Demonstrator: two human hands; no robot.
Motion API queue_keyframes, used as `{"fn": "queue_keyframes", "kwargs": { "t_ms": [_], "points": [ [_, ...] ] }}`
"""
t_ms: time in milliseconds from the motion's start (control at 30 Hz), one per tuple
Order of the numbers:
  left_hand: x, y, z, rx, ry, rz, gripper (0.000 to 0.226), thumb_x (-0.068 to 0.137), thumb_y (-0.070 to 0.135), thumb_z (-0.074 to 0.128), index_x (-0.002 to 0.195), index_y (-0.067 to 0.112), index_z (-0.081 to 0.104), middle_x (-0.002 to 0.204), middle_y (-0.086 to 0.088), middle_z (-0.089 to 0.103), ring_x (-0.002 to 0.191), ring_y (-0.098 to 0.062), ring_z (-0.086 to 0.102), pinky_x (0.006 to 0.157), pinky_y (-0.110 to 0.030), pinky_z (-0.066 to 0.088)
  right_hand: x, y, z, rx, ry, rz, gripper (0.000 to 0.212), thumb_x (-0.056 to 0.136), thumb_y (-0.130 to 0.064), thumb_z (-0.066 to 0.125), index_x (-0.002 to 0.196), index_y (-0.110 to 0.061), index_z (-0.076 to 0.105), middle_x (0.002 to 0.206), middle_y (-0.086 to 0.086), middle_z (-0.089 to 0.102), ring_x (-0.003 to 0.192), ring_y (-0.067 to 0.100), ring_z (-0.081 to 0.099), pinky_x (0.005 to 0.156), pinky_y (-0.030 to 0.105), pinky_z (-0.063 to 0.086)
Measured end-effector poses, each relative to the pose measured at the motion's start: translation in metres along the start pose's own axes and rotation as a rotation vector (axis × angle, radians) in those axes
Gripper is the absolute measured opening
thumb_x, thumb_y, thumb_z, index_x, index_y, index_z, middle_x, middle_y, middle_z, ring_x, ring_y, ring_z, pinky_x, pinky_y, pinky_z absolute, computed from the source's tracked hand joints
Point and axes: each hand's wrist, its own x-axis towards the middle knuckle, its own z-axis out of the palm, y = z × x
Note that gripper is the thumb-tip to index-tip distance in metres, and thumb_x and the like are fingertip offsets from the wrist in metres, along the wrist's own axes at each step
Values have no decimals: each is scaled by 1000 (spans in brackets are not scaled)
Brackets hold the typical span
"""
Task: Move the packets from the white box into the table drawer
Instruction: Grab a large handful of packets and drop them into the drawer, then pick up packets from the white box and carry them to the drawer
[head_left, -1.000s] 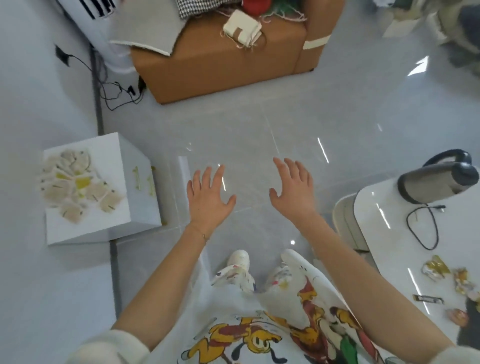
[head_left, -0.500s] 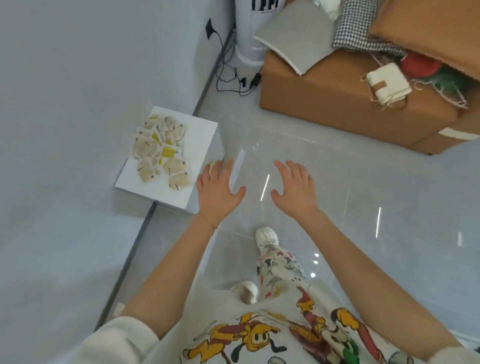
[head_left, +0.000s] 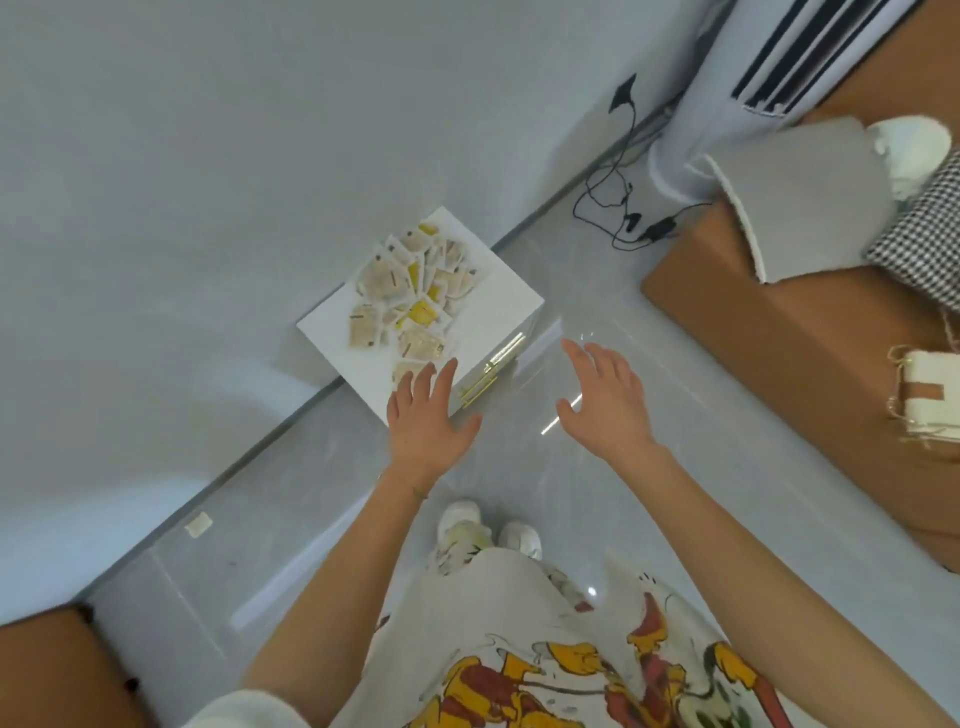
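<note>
Head view: both the left hand (head_left: 427, 422) and right hand (head_left: 607, 402) are spread and empty; the packets (head_left: 410, 301) heaped toward the white box (head_left: 498, 306) far corner look light, thin, crinkly—pinch edges.

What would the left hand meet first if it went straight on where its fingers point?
Probably the packets on top of the white box; the open left hand appears just short of them, though depth is unclear.

Your one head camera looks steeply down at the floor (head_left: 727, 441), close above your left hand (head_left: 426, 421) and right hand (head_left: 608, 410); the picture's edges seem bent.
</note>
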Motion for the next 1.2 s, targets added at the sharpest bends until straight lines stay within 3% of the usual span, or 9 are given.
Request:
{"fn": "queue_keyframes", "kwargs": {
  "t_ms": [167,267,467,600,767,967,1100,1200],
  "points": [
    [41,-38,-3,-59,3,-113,81,79,65,33,152,32,19,159,-3,21,148,-29,9,119,-47,10,64,-27,12,12,-105,-62,80,89,-31,57,153,-28,7,154,6,26,139,27,24,112,40,22],
    [72,-62,-3,-70,-9,-165,81,81,63,37,153,32,16,160,-3,19,148,-29,9,119,-46,10,102,-43,21,8,-115,-91,79,89,-28,57,153,-28,9,152,5,28,138,27,27,110,41,25],
    [131,-103,-9,-115,81,-248,90,71,70,23,152,30,23,158,-3,24,147,-30,14,117,-46,12,177,-75,46,90,-148,-113,79,89,-26,59,152,-30,13,155,4,25,138,28,27,109,42,28],
    [174,-131,6,-149,92,-337,87,74,69,28,152,29,22,159,-3,21,148,-29,12,118,-45,11,234,-89,82,57,-161,-132,78,88,-29,61,152,-27,16,156,7,24,140,30,26,109,45,28],
    [235,-173,56,-240,71,-372,78,88,50,59,152,27,21,160,-3,18,146,-26,18,118,-46,19,320,-116,146,134,-248,-144,80,88,-39,61,151,-27,15,153,6,27,134,30,33,104,46,34],
    [292,-210,125,-280,152,-481,88,80,67,49,152,23,22,159,-8,20,147,-28,17,117,-47,20,408,-139,223,287,-240,-60,94,81,-50,68,152,-25,12,157,7,21,143,31,19,112,49,25],
    [311,-223,143,-377,270,-623,76,91,53,53,152,22,21,160,-9,15,147,-29,10,117,-50,17,436,-141,254,301,-136,-15,103,72,-53,74,151,-21,14,150,14,25,139,34,21,111,49,26],
    [325,-227,143,-333,328,-708,68,93,47,52,150,22,26,156,-9,24,143,-32,19,113,-52,23,445,-144,264,307,-123,-17,105,71,-48,78,151,-22,14,148,12,30,137,32,29,107,50,34]
  ]
}}
